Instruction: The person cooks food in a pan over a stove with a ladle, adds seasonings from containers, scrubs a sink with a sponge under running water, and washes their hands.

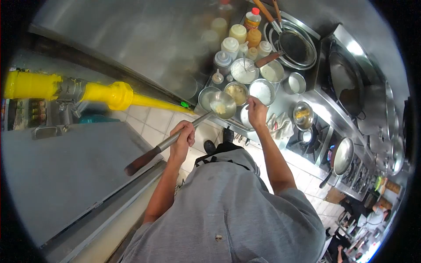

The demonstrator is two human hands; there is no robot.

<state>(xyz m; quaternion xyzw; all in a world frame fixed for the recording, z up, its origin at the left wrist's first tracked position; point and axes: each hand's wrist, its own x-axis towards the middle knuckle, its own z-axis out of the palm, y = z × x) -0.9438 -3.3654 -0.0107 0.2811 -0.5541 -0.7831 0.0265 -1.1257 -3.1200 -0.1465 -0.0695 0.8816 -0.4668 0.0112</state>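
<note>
My left hand (182, 139) is wrapped round the shaft of a long-handled ladle (224, 111). A little pale yellowish food lies in the ladle's bowl, and its dark grip points to the lower left. Over the near edge of a metal container of white powder (262, 90), my right hand (256, 110) has its fingers pinched together; whatever they hold is too small to make out. Close to the ladle bowl stands a container of tan, crumbly food (237, 93). Behind these are a white-filled container with a spoon (244, 72) and another with pale contents (272, 71).
Squeeze bottles (230, 46) stand at the back of the counter beside a strainer (294, 46). On the right are a cloth (280, 126), a metal bowl with yellow food (302, 115) and a pan (342, 156) over a lit burner. A yellow pipe (118, 95) crosses the left; people work at lower right.
</note>
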